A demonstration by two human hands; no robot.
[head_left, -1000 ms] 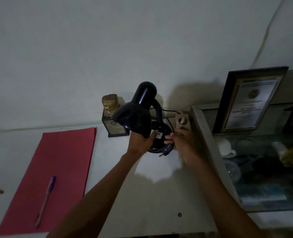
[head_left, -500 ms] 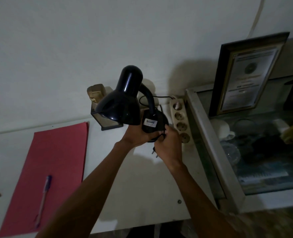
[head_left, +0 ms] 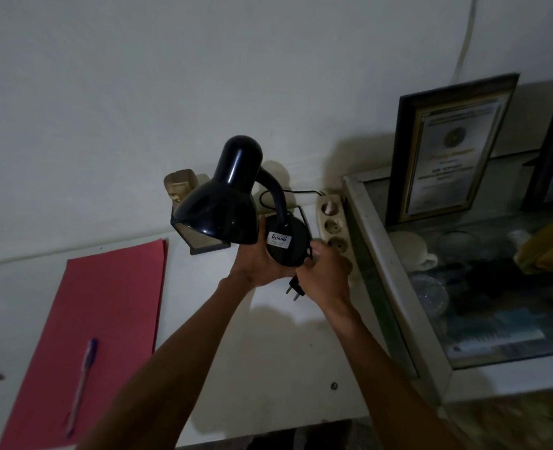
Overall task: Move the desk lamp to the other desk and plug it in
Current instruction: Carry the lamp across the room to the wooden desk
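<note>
Fingers (head_left: pixel 320 251) of the right hand (head_left: pixel 325 276) curl around the black two-pin plug (head_left: pixel 294 289), pins pointing down-left, away from the beige power strip (head_left: pixel 333 228) just right; left hand (head_left: pixel 257 264) cradles the black gooseneck desk lamp (head_left: pixel 236 206) above the white surface (head_left: pixel 285 345)

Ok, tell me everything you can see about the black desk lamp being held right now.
The desk lamp is glossy black, plastic or painted metal by its look, with a bell-shaped shade, a curved neck and a round base bearing a white label. It is unlit, held above the white desk and tilted, the shade opening toward the left. The left hand cups the base from below; the right hand holds its black two-pin plug, not yet plugged in.
</note>
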